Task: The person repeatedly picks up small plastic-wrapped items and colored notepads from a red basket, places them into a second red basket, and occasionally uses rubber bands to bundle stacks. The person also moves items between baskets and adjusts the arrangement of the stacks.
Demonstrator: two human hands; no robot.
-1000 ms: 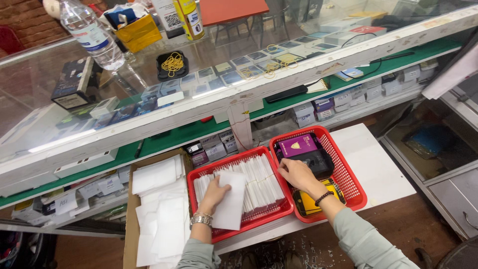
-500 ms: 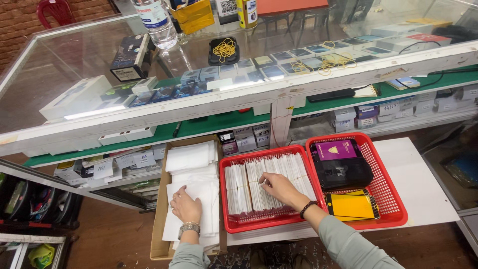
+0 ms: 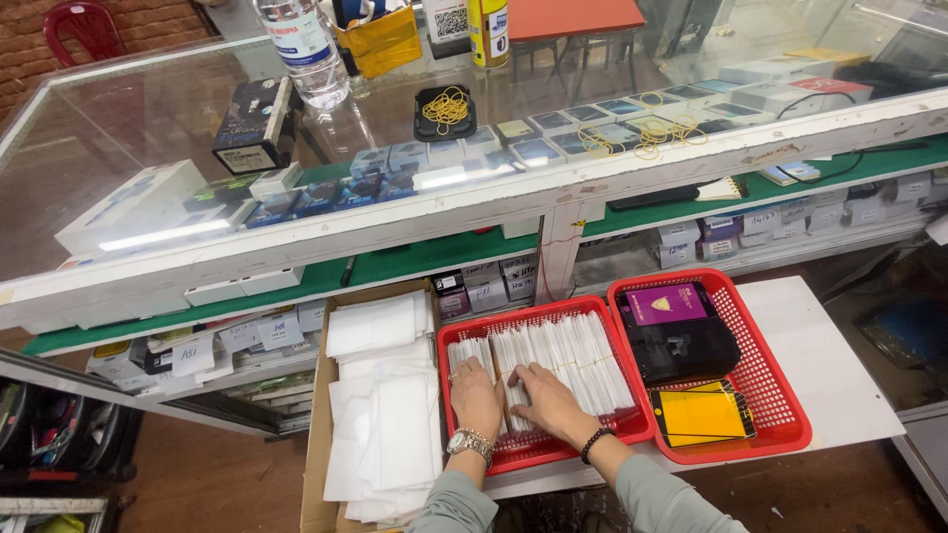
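Both hands rest inside the left red basket (image 3: 538,449), laid flat with fingers spread on the rows of white sleeves (image 3: 563,355) that fill it. The left hand (image 3: 476,397) lies palm down over the left end of the rows, fingers pointing away from the person, with a metal wristwatch (image 3: 470,443) on the wrist. The right hand (image 3: 549,400) lies just beside it, fingertips pressed into the standing sleeves near the middle of the basket, and a dark bead bracelet (image 3: 595,443) circles that wrist. Neither hand pinches or lifts anything that can be seen; both only touch the tops of the sleeves.

The basket sits on a white bench (image 3: 839,375), near its left end and close to the near edge. Touching its right side stands a second red basket (image 3: 780,415), which holds a purple box (image 3: 666,303) at the back, a black box (image 3: 681,347) in the middle and a yellow packet (image 3: 699,415) at the front. Just left of the bench's left edge a cardboard box (image 3: 318,434) holds loose stacks of white pouches (image 3: 387,415).

Beyond the far edge rises a glass display counter (image 3: 178,158) with small boxes on green shelves. On its top stand a clear water bottle (image 3: 302,49), a black tray of rubber bands (image 3: 446,109) and a yellow can (image 3: 488,30).
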